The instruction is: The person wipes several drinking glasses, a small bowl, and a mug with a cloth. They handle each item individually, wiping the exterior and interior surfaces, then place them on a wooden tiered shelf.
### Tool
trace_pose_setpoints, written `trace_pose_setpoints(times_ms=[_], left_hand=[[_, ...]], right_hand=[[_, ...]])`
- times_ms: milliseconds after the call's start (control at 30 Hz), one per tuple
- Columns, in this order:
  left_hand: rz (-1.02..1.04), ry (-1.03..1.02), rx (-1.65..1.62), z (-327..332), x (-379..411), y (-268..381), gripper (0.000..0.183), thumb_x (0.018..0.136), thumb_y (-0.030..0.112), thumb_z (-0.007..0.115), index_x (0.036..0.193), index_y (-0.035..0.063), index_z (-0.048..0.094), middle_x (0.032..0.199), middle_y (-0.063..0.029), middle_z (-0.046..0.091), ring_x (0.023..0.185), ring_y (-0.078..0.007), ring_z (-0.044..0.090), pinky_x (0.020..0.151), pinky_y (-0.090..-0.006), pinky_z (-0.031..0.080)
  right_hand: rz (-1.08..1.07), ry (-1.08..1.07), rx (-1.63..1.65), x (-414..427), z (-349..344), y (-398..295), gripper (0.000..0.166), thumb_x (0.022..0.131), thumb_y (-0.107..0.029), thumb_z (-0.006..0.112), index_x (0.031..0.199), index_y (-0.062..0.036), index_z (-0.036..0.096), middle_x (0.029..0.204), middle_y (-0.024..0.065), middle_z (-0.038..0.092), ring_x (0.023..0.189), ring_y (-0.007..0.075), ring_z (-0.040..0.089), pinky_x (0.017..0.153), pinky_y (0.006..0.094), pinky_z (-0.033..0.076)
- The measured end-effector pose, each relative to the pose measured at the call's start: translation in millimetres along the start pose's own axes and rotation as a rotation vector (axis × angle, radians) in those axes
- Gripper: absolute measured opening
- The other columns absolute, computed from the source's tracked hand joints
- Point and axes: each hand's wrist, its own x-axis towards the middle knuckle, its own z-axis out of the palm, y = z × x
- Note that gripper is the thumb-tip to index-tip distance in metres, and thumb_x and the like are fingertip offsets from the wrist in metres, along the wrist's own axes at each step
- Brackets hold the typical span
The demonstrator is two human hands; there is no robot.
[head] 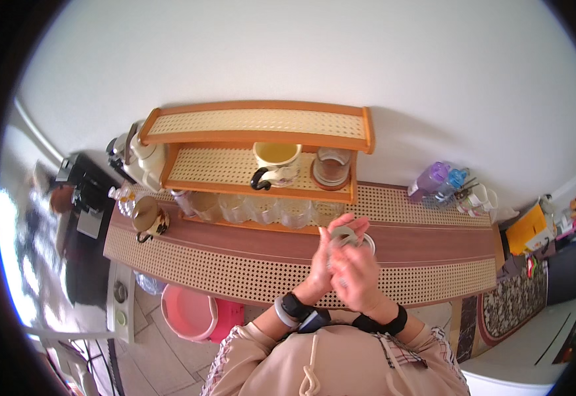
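Over the front of the wooden table my left hand [321,265] cradles a small grey round object [343,232], its fingers reaching up behind it. My right hand [357,277] lies across the front of that object with curled fingers and is blurred. Between them the hands hide most of the object, so its exact kind is unclear. A round white rim [369,242] shows just behind my right hand. Close beyond my hands, clear drinking glasses [295,212] stand in a row under the rack's middle shelf.
A wood-and-cane rack [256,136] bears a floral mug [277,163] and a glass jar [332,166]. Another mug [149,218] stands left on the table [417,247]. Purple [432,178] and blue bottles [449,184] stand right. A pink bucket [189,312] is on the floor.
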Motion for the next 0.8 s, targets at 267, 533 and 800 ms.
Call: trace_pose_setpoints(times_ms=[267,533,800], left_hand=[[-0.045,0.027,-0.064,-22.0,-4.3,8.7,0.064,0.101,0.044,0.054,0.149,0.0056,0.037,0.16,-0.0199,0.032,0.148,-0.0359,0.031,0.122,-0.0494,0.026],[-0.087,0.081,0.373,-41.3,-13.9,0.5,0.041,0.101,0.024,0.062,0.131,-0.0028,0.057,0.131,-0.0143,0.061,0.113,-0.0193,0.061,0.097,-0.034,0.051],[-0.182,-0.004,0.861,-24.9,-23.2,19.2,0.037,0.088,0.008,0.077,0.121,-0.0028,0.065,0.106,-0.0067,0.072,0.094,-0.0116,0.065,0.086,-0.0292,0.054]], right_hand=[[0.747,0.174,0.793,-13.7,-22.8,32.2,0.025,0.082,0.002,0.054,0.106,-0.0006,0.054,0.098,0.0117,0.062,0.083,0.0209,0.062,0.075,0.0358,0.053],[0.714,0.102,0.747,-37.6,-6.2,29.6,0.029,0.085,0.002,0.063,0.112,-0.0022,0.053,0.114,0.0102,0.056,0.102,0.0176,0.057,0.092,0.0311,0.046],[0.752,0.092,0.75,-26.1,-22.3,36.6,0.025,0.09,0.013,0.057,0.112,0.0014,0.057,0.106,0.0114,0.06,0.086,0.0168,0.065,0.081,0.0292,0.053]])
